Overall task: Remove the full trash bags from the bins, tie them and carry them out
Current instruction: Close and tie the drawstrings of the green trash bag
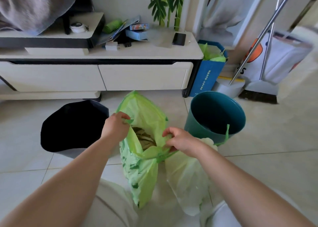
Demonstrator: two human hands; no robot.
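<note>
A light green trash bag point(142, 171) hangs in front of me, its mouth held wide, with brownish waste showing inside. My left hand point(116, 125) pinches the left rim of the bag. My right hand point(180, 140) grips the right rim by the green drawstring. A second, paler green bag point(187, 183) hangs beneath my right hand, its drawstring pulled out to the right. On the floor stand a black bin point(72, 127) to the left and a teal bin point(216, 113) to the right, neither with a bag in it.
A low white TV cabinet point(96, 75) runs along the wall behind, with a phone point(179, 39), boxes and a green bag roll on top. A blue paper bag point(209, 72) stands beside it. A broom and dustpan point(258, 89) lean at the right.
</note>
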